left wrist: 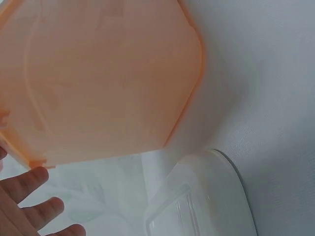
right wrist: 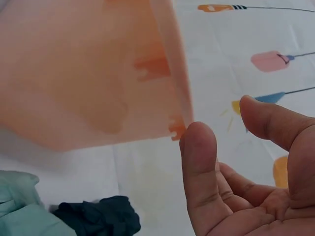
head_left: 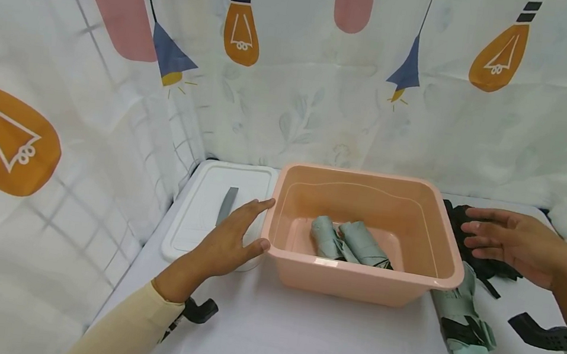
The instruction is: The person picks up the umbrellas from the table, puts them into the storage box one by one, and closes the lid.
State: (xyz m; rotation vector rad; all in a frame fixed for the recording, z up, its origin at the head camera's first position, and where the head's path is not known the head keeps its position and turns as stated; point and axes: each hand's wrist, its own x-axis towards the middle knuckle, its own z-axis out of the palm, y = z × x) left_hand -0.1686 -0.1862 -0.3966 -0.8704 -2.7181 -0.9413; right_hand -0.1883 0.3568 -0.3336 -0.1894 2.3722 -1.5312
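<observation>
On the table we've got a peach tub; by its R end, a green umbrella, long axis approx. front-to-back, black bundle behind. Our nearer R hand, beyond the umbrella, is empty, fingers apart; our L hand touches the tub's L rim, fingers extended.

Site reads as a small fabric-screened nook, type of building indeterminate, evidenced by pale hangings printed with bulb motifs and lamp motifs enclosing the back and left of a white-covered surface.
</observation>
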